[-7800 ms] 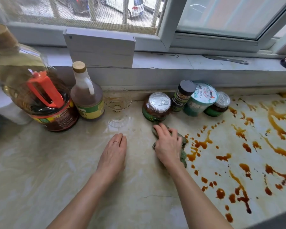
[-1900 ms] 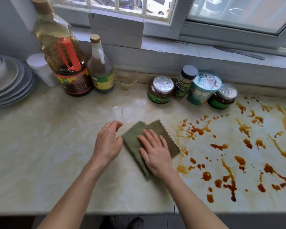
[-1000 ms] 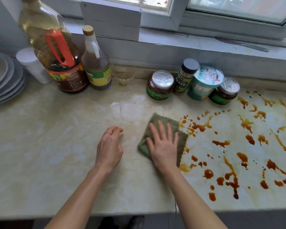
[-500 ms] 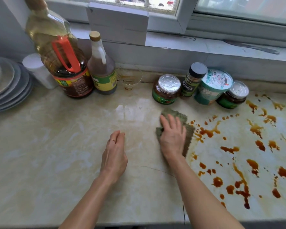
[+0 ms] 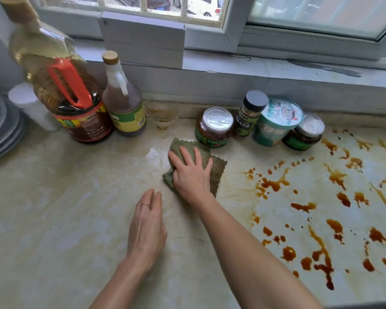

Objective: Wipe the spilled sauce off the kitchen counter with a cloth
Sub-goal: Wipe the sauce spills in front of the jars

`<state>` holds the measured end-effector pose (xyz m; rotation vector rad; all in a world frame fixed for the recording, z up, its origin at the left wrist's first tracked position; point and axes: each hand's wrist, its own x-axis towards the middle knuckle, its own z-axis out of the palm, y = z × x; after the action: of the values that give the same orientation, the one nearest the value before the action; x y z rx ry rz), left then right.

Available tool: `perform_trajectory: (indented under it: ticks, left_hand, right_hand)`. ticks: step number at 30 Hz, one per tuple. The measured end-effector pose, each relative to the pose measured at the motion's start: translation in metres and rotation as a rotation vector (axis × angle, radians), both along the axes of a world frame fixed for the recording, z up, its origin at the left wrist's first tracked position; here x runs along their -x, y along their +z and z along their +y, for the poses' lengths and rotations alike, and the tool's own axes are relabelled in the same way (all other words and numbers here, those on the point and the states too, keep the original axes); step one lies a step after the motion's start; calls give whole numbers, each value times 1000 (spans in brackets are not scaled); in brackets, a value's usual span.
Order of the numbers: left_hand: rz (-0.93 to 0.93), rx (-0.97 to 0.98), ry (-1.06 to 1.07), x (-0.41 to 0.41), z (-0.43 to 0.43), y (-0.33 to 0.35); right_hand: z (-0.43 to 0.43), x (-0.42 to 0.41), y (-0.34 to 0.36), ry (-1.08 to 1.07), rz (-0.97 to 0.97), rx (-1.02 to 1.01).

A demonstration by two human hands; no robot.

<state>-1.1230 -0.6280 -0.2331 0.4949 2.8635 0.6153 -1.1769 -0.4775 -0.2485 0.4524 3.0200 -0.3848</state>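
A green knitted cloth (image 5: 216, 172) lies on the pale marble counter (image 5: 54, 208), just in front of the jars. My right hand (image 5: 191, 175) presses flat on it, fingers spread and pointing to the back. My left hand (image 5: 147, 228) rests palm down on the counter, left of and nearer than the cloth, with a ring on one finger and nothing in it. Brown sauce (image 5: 274, 184) is splashed in blots and streaks over the right half of the counter, beginning a short way right of the cloth. A faint wet smear lies between cloth and sauce.
Along the back wall stand a large oil bottle with a red handle (image 5: 62, 90), a smaller brown bottle (image 5: 123, 101), a small glass (image 5: 163, 112), two jars (image 5: 214, 128), a spice shaker (image 5: 251, 112) and a teal tub (image 5: 276, 121). Plates (image 5: 0, 128) are stacked far left.
My right hand has slid the cloth toward the back and left, close to the jars, away from the sauce. My left hand stays flat on the counter.
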Motion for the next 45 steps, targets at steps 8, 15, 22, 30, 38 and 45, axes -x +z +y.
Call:
perform_trajectory:
  ticks: [8, 15, 22, 30, 38, 45]
  left_hand:
    - [22, 72, -16, 1, 5, 1]
    - [-37, 125, -57, -1, 9, 6]
    - [-26, 158, -69, -6, 11, 1]
    - [17, 45, -223, -46, 23, -3]
    - [-13, 10, -305, -66, 41, -5]
    - [-3, 49, -321, -68, 40, -11]
  right_hand:
    - [20, -30, -11, -87, 150, 2]
    - [39, -74, -18, -368, 182, -33]
    - [9, -163, -20, 2, 168, -60]
    - [-15, -206, -19, 92, 296, 133]
    - [8, -223, -23, -155, 344, 107]
    - [30, -253, -20, 142, 309, 129]
